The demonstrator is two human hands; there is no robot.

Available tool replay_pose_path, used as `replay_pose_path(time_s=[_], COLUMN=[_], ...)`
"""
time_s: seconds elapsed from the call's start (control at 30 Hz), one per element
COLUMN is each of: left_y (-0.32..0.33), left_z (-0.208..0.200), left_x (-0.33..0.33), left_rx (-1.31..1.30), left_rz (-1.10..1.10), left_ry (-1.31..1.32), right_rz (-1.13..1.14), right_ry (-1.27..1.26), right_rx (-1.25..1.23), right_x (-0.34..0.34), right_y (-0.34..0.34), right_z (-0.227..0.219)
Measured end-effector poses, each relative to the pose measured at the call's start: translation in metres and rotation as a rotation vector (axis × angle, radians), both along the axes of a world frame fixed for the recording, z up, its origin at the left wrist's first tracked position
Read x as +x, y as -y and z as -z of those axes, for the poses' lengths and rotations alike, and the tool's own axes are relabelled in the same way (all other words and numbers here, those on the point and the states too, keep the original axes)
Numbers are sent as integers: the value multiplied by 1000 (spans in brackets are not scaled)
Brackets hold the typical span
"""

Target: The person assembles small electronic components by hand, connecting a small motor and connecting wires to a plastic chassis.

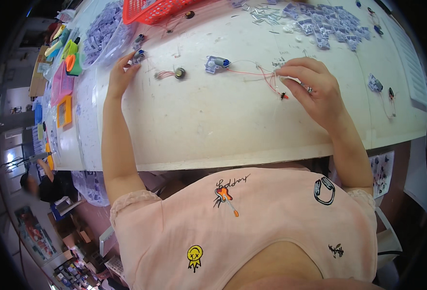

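Observation:
My left hand point(122, 75) is at the table's left side, thumb and fingers closed round a small motor point(138, 56) with a blue end. My right hand point(315, 87) pinches thin wires point(267, 74) between thumb and fingertips. They run left to a second motor in a translucent bluish plastic housing point(217, 65), which lies on the table. From the same wires hangs a small black-and-red part point(284, 95), just below my right fingertips. Between my hands lies a round dark disc-shaped part point(180, 73) with red wires.
A red perforated basket point(148, 13) stands at the far edge, beside a clear bag of bluish plastic parts point(104, 31). More housings point(322, 24) and metal pins point(264, 14) lie at the back right. Another wired motor unit point(375, 83) lies at the right. A person point(49, 186) is at far left.

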State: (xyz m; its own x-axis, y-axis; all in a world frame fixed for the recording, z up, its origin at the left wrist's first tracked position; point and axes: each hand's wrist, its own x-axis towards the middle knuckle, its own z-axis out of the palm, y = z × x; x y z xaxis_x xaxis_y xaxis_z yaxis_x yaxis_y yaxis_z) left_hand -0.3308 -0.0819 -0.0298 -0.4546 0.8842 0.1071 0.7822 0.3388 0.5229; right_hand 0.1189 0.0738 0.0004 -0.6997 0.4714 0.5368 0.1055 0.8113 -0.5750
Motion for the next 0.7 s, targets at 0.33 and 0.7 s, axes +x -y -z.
replay_pose_path(time_s=[0.33, 0.7], left_y=[-49, -19], left_z=[-20, -18], left_x=[162, 193], left_rx=[159, -41], left_rz=[540, 399], left_ry=[-184, -255], right_rz=[43, 54], right_ry=[-88, 213], right_rx=[20, -58], right_x=[3, 6], right_y=[-12, -17], right_z=[-1, 10])
